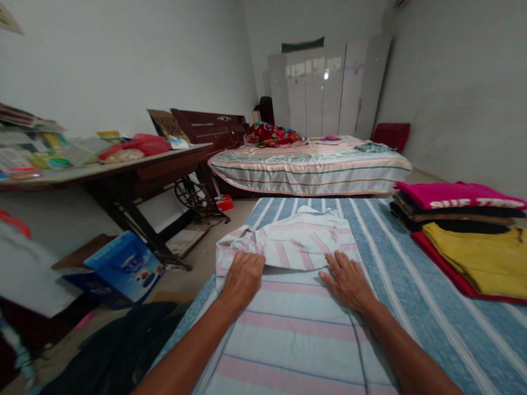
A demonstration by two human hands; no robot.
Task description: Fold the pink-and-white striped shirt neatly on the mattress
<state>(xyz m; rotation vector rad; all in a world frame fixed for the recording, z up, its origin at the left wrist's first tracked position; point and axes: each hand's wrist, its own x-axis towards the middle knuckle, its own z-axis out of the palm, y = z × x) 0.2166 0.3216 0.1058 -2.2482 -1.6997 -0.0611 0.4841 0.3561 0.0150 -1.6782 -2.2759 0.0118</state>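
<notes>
Left hand (pixel 242 277) gripping pink-striped garment (pixel 296 323), right hand (pixel 346 282) spread on it; blue sheet (pixel 389 247) beneath, wardrobe (pixel 315 96) beyond.

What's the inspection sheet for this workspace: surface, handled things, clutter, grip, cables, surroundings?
Surface: blue striped cover, under the pink-striped cloth.
Handled things: pink-striped cloth, spread out nearer the camera, folded over and rumpled beyond.
Clutter: folded clothes stacked at right, yellow garment nearest; blue box low at left; red bundle on the side table.
Grip: left hand, fingers bent on the cloth, pinch unclear; right hand, fingers spread on it.
Cables: nothing seen.
Surroundings: bed and pale wardrobe ahead.
</notes>
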